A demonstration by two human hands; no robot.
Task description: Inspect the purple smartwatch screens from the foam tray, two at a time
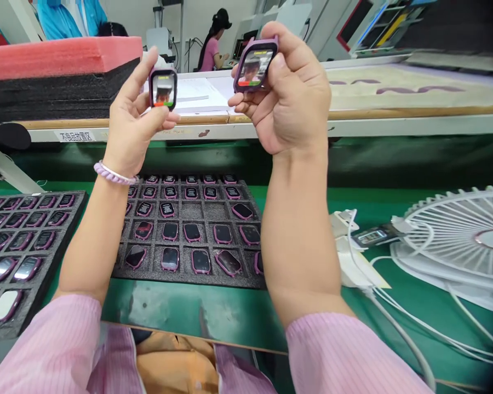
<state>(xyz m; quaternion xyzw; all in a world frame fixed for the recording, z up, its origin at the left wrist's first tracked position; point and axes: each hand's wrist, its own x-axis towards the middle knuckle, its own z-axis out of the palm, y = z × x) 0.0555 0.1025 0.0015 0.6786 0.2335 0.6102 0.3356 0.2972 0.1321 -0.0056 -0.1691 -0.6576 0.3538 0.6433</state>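
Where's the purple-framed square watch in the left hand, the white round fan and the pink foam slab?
Purple-framed square watch [163,89]: head view, on its screen.
White round fan [452,235]: head view, on its grille.
Pink foam slab [41,63]: head view, on its front side.

From my end I'm seeing pink sleeves [332,353] with thin stripes, a twisty lilac-and-white band [114,174] on the left wrist [121,156], plus some orangey clothing [176,369] at the lap.
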